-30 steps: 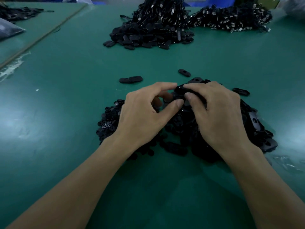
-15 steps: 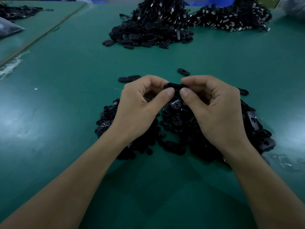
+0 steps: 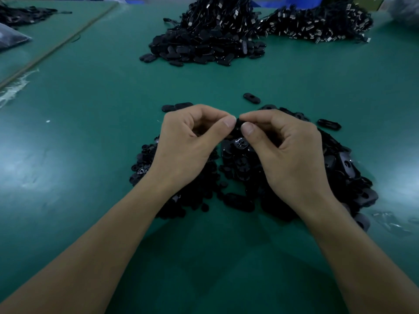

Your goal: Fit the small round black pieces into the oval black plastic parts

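L hand (image 3: 181, 148) & R hand (image 3: 292, 155) bare, forearms bare to frame edge; thumbnails prob. trimmed short.

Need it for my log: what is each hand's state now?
Left hand: pinches a black part.
Right hand: pinches the same black part.

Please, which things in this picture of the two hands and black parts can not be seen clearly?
All in the head view.
The black piece pinched between left hand and right hand: mostly covered by the thumbs; whether it is fitted yet cannot be told.
The near pile: partly hidden under both hands.
The far pile: cut off by the top edge.
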Tool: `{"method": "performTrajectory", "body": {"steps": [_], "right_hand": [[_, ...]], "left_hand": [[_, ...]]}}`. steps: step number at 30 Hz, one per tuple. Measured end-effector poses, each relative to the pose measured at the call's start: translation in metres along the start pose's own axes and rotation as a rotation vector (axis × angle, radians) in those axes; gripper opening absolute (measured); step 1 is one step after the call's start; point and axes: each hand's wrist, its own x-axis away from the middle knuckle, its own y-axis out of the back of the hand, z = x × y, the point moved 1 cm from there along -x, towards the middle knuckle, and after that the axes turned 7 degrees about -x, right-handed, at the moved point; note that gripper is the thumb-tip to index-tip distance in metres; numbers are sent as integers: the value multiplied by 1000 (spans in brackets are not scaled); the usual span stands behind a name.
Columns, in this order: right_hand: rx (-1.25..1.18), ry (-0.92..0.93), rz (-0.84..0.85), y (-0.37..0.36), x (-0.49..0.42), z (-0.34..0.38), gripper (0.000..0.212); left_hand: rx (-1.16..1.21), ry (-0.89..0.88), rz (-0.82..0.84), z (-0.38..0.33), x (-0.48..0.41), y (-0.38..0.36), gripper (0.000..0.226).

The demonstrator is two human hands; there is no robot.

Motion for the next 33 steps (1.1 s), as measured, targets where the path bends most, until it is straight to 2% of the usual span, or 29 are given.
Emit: {"method": "performTrajectory", "body": {"steps": [4,6,9,12,20,27,33], "right_hand": [[291,-8,72,-1,4,-1,43],[423,20,157,-1,4,0,43],[637,78,420,-6,5,3,47],[712,99,559,-11,7,4,41],[741,97,554,-15,8,3,25],[737,85,527,-14,9,2,33],[711,78,520,-13,8,1,22]], "left_hand": [[-46,43,-124,3,-2,3,5],[-63,71,-177,5,-3,4,4],[-83,102,-218,6,-4,5,7],[-79,117,-221,8,-4,5,8],[-15,114,-188,12,-4,3,12],[13,134,-191,12,-4,4,17],[11,144,-198,12,-5,4,20]]}}
